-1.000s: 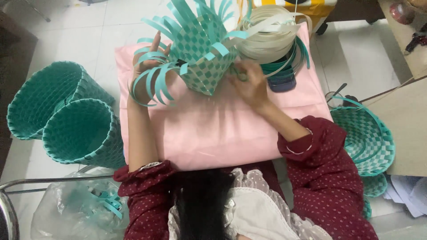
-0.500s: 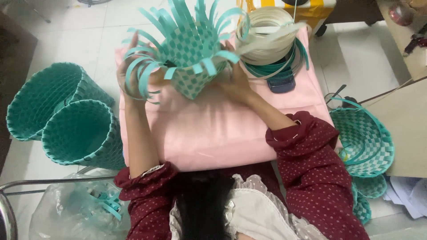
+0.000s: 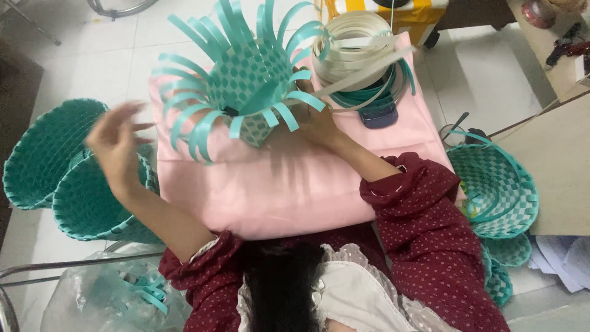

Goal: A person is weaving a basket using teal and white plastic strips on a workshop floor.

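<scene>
Pink cloth (image 3: 276, 197), half-woven basket (image 3: 249, 86) upright, strips splaying upward

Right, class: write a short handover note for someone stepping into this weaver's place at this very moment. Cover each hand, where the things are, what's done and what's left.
Left hand: open, lifted off the work, blurred, over the finished teal baskets at the left.
Right hand: on the half-woven teal basket, steadying its right side.
That basket sits on the pink cloth; coils of white and teal strip lie behind it.
Done: base and lower wall woven in a checker pattern.
Left: the upright strips stand loose and curled, the rim is unfinished.
More woven pieces lie at the right.
</scene>
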